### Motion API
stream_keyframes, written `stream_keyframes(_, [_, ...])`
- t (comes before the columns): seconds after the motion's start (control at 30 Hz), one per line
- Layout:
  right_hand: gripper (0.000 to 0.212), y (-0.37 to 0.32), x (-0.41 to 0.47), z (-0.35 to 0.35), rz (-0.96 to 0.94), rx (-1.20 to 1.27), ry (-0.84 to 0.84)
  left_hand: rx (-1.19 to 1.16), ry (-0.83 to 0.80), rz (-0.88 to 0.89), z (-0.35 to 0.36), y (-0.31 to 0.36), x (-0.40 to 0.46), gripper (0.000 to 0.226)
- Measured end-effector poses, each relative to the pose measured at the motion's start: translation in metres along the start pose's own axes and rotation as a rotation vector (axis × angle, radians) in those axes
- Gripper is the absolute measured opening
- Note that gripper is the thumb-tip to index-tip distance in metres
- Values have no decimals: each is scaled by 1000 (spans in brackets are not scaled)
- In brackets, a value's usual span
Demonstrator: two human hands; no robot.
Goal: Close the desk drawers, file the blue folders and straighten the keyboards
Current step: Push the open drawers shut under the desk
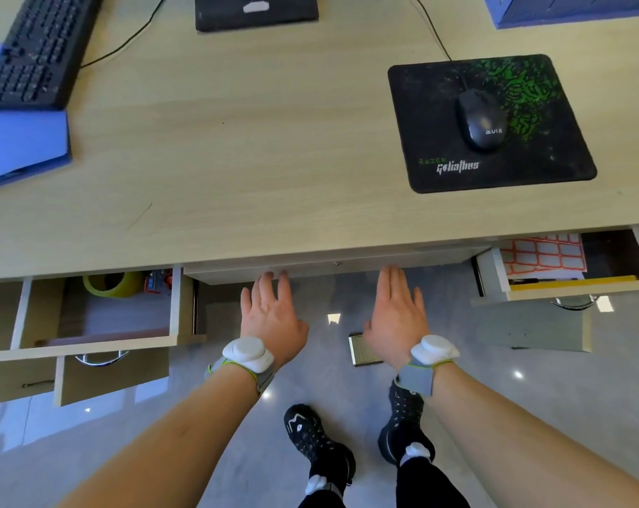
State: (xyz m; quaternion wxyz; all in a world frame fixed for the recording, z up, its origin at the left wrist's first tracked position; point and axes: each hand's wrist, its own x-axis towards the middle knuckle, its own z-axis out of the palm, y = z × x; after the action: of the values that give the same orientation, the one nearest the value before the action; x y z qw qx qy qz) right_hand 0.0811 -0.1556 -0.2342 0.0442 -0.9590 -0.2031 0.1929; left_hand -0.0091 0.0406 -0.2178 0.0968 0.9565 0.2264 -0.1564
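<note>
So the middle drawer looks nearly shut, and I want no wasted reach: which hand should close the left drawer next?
Left. The left hand is nearer the left drawer, which is pulled far out; the right hand would likely have to cross over.

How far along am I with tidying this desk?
Done: the middle drawer looks nearly or fully shut. In hand: left hand and right hand flat against its front. Left: left drawer and right drawer open, blue folder unfiled, keyboard skewed.

Blue folder (21, 144), black keyboard (35, 49), green-patterned black mouse pad (439, 104).
</note>
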Motion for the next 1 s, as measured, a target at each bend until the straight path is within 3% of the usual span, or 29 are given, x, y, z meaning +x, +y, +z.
stream_keyframes(0.47, [101,0,45,4,65,21,-22,-27,-44,8,8,0,33,92])
stream_keyframes(0.8, [71,1,87,2,37,-114,-1,41,-12,10,6,-3,68,48])
stream_keyframes(0.87, [57,1,94,-2,18,-144,3,29,9,-5,9,-6,72,41])
stream_keyframes(1.0, [36,-2,101,-6,18,-170,-8,25,6,4,11,-5,68,49])
